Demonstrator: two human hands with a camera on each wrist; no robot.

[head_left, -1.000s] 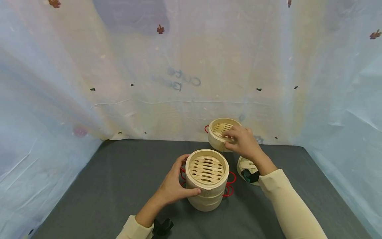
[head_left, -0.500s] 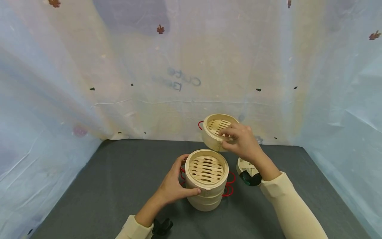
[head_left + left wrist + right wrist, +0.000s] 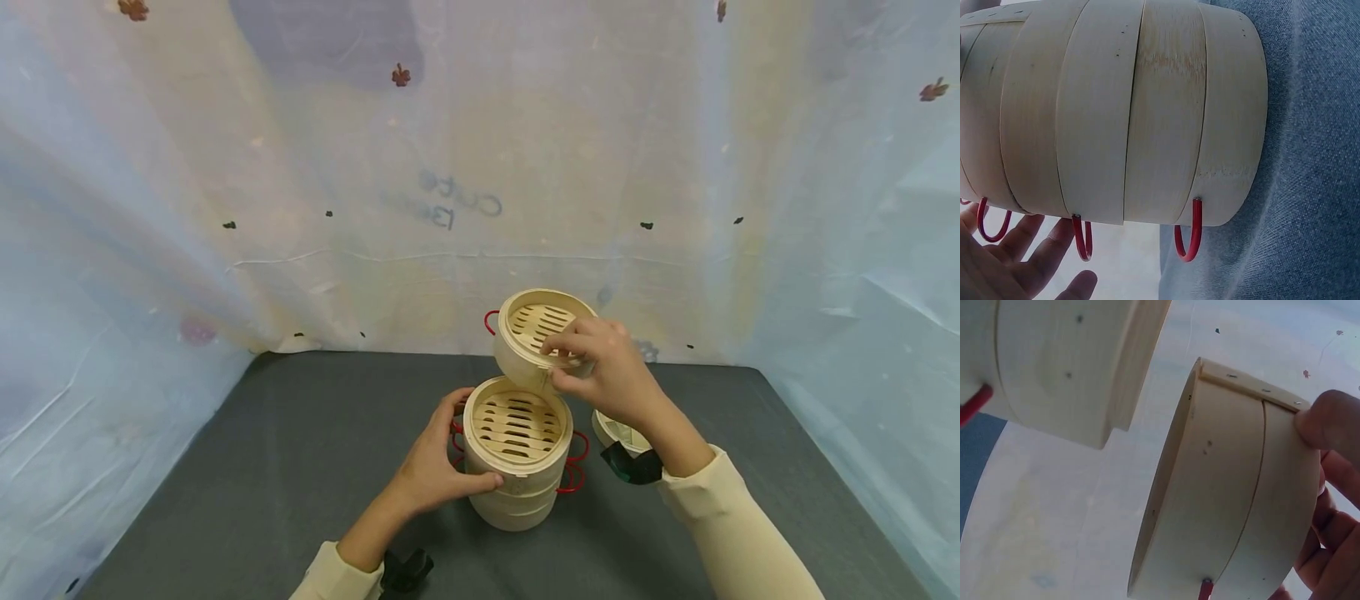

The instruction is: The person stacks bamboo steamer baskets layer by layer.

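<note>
A stack of bamboo steamer baskets [image 3: 516, 500] stands upright on the dark cloth, a slatted floor showing in its top tier and red loop handles on its sides. My left hand [image 3: 437, 471] grips its upper left side, thumb across the front and fingers behind. In the left wrist view, the left-hand fingers [image 3: 1032, 262] lie beside the red handles [image 3: 1190, 234]. My right hand [image 3: 611, 371] pinches the near rim of another steamer basket [image 3: 517, 354], raised just behind and above the stack. The right wrist view shows the raised basket [image 3: 1235, 481] tilted and apart from the stack [image 3: 1060, 381].
A round bamboo piece [image 3: 609, 427] with a woven-looking top lies right of the stack, partly hidden by the right wrist and its black strap [image 3: 630, 465]. The dark tabletop [image 3: 300, 467] meets a pale plastic sheet [image 3: 337, 308] at the back and sides.
My right hand has moved the raised steamer basket left and toward the stack, so its base now overlaps the stack's back rim in the head view. The left hand and the stack stay put.
</note>
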